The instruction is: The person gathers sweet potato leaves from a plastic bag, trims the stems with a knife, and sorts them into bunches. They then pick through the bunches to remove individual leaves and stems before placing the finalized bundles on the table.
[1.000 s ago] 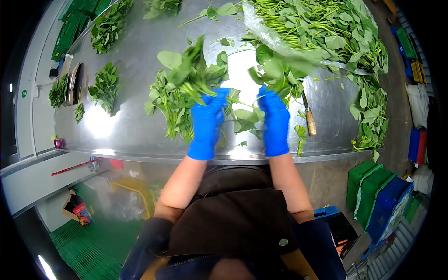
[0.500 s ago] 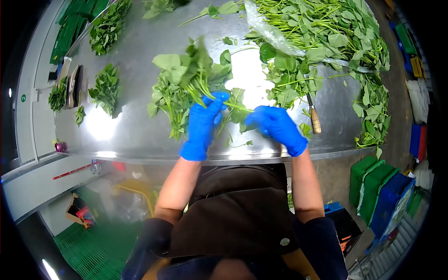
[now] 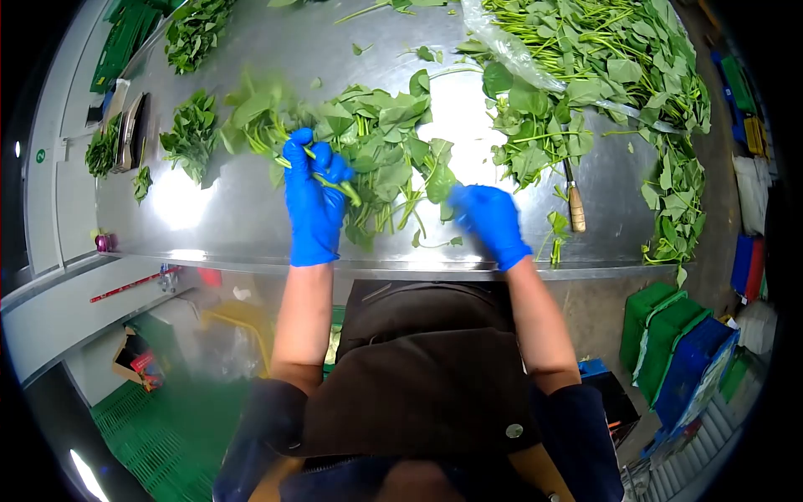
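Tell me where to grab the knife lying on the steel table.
Grip the knife by its wooden handle, coming from above at the table's near edge. It lies flat, handle toward the person, blade pointing away into the loose greens, so the handle is the clear, safe part. The right hand is nearest.

The stem ends of the blurred bunch of green leafy stalks (image 3: 259, 117) at 10 o'clock are hidden inside your left blue-gloved hand (image 3: 314, 201). Your right blue-gloved hand (image 3: 489, 219) is smeared at the fingertips, so you cannot tell whether it grips the loose green leaves (image 3: 393, 159) beneath. The wooden-handled knife (image 3: 576, 209) at 3 o'clock loses its blade under leaves, and the heap of long-stemmed greens (image 3: 602, 50) at 1 o'clock runs off the top edge.
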The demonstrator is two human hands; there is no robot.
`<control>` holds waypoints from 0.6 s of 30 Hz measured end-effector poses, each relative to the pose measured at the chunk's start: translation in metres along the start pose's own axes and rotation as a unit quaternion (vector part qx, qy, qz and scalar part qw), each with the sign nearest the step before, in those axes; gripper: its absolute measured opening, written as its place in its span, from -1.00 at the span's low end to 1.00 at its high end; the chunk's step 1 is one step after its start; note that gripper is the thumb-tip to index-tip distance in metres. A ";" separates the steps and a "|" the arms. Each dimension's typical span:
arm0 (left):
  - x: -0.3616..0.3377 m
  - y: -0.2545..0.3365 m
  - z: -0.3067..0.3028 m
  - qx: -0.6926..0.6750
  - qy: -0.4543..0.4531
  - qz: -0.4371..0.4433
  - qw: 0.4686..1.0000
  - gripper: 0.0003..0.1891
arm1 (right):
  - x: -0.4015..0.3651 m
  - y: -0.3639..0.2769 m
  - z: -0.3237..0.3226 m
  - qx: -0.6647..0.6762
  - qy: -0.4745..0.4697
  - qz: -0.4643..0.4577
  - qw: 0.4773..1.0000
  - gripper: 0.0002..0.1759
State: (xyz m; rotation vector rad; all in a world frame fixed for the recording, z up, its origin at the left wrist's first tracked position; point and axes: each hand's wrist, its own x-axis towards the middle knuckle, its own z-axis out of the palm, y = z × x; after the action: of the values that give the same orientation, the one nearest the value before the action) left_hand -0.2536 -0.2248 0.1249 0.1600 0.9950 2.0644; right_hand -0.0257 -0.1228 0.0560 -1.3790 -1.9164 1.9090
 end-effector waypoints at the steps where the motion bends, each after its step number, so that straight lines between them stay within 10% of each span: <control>1: -0.002 0.000 -0.002 -0.011 0.010 -0.007 1.000 -0.74 | -0.001 -0.001 0.015 -0.034 -0.049 -0.002 0.998 -0.59; 4: -0.011 -0.004 0.004 -0.033 0.043 -0.015 0.998 -0.65 | 0.004 -0.001 0.063 -0.162 0.005 -0.087 0.983 -0.57; 14: -0.023 0.000 -0.022 -0.035 -0.018 -0.151 0.988 -0.68 | -0.004 0.005 -0.025 0.150 -0.009 -0.018 0.989 -0.81; 18: -0.041 -0.037 0.004 0.182 0.123 -0.171 0.960 -0.70 | -0.007 0.013 -0.009 0.254 0.014 -0.046 0.966 -0.85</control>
State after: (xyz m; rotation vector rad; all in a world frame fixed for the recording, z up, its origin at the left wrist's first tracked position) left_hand -0.2021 -0.2386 0.1109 -0.0813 1.4430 1.5978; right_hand -0.0089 -0.1229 0.0504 -1.1271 -1.3095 2.1147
